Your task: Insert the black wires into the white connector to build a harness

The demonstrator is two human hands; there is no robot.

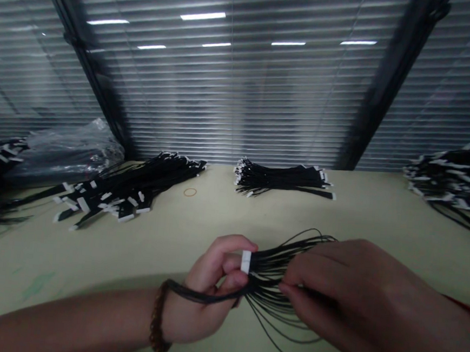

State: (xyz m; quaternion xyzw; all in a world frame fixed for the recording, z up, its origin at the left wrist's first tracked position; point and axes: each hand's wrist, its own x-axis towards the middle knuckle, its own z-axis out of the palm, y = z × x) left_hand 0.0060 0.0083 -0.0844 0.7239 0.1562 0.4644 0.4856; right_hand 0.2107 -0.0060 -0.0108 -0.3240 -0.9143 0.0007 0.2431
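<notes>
A white connector (245, 261) with many thin black wires (273, 260) fanning out to the right is held between the fingertips of my left hand (213, 293). Some of the black wires also run back across the left palm toward the beaded bracelet (158, 322) on that wrist. Over the right part of the wires is my right hand (339, 293), its thumb and index finger pinched together on some of them. The wire ends under the right hand are hidden. Loose wires curve below both hands.
On the pale table (212, 207) lie a cable bundle (283, 177) at the back middle, a larger cable pile (136, 184) at the left and another pile (458, 177) at the right. A rubber band (190, 192) and a clear plastic bag (70, 147) are left of centre, before the blinds (233, 100).
</notes>
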